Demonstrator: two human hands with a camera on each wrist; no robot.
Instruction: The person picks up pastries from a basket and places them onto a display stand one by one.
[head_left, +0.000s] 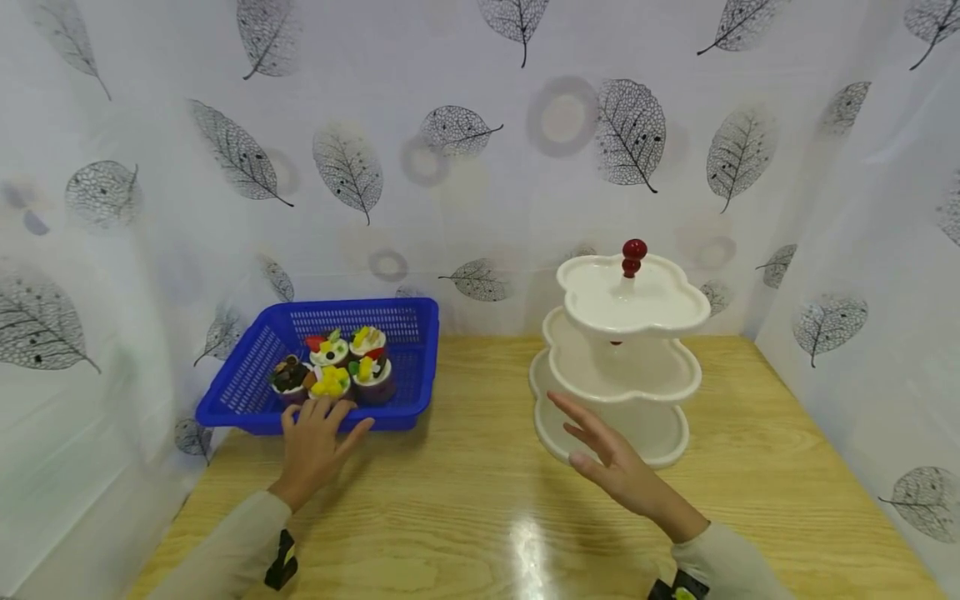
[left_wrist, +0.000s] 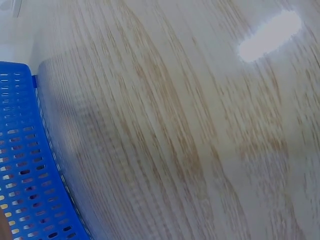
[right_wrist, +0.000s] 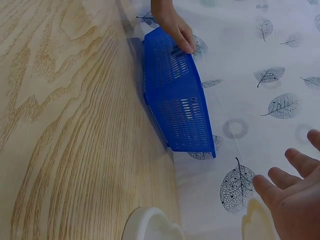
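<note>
My left hand (head_left: 317, 437) reaches over the front rim of a blue plastic basket (head_left: 429, 367), fingers spread and the thumb out to the right. Its fingertips are right at a cupcake with yellow topping (head_left: 331, 382), one of several toy-like decorated cupcakes grouped inside. Another, with a dark topping (head_left: 291, 376), sits to the left of it. In the right wrist view the same left hand (right_wrist: 175, 30) is at the basket's rim. My right hand (head_left: 618, 471), fingers extended and holding nothing, hovers in front of a white three-tier stand (head_left: 637, 300) with a red knob (head_left: 633, 254).
The basket and the stand are on a wood-grain table (head_left: 465, 500), basket at left, stand at right. A white leaf-patterned curtain (head_left: 480, 208) hangs behind the table and along both sides. Dark bands with devices (head_left: 283, 562) are strapped on both wrists.
</note>
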